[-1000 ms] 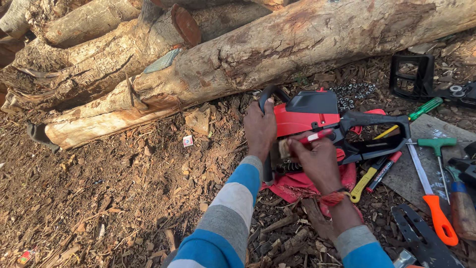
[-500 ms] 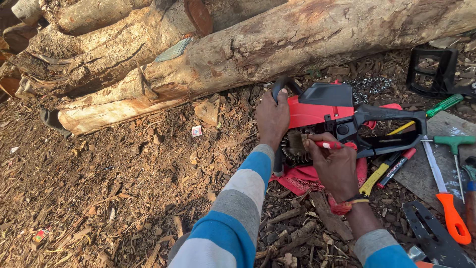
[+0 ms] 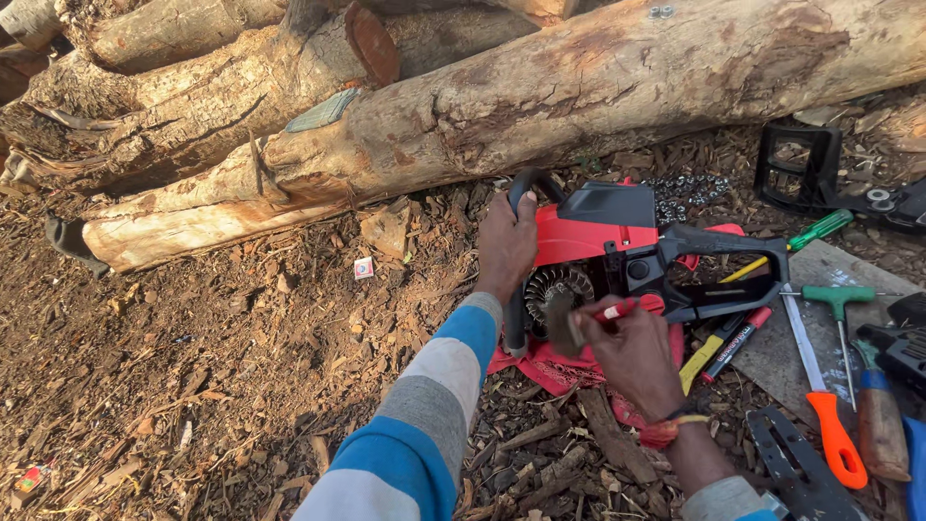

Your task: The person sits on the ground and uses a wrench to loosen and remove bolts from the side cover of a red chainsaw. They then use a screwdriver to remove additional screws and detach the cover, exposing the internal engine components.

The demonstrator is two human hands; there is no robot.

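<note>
Fingers of the left hand (image 3: pixel 506 241) are wrapped tight round the black front handle (image 3: pixel 522 188) of the red chainsaw (image 3: pixel 617 253), which sits on a red rag (image 3: pixel 540 362) in the wood chips. Right hand (image 3: pixel 632 347) pinches a small red-and-white tool (image 3: pixel 615 311) beside the flywheel (image 3: pixel 558 287). Logs (image 3: pixel 579 87) lie right behind; screwdrivers (image 3: pixel 820 415), markers (image 3: pixel 738 340) and a loose chain (image 3: pixel 687 190) crowd the right side.

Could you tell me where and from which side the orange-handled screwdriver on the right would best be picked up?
Probably by its orange handle, coming from above. The screwdriver lies flat on the ground with the handle toward the person and its thin metal shaft pointing away toward the chainsaw. The handle is thick and uncovered, though a wooden-handled tool lies close on its right.
</note>
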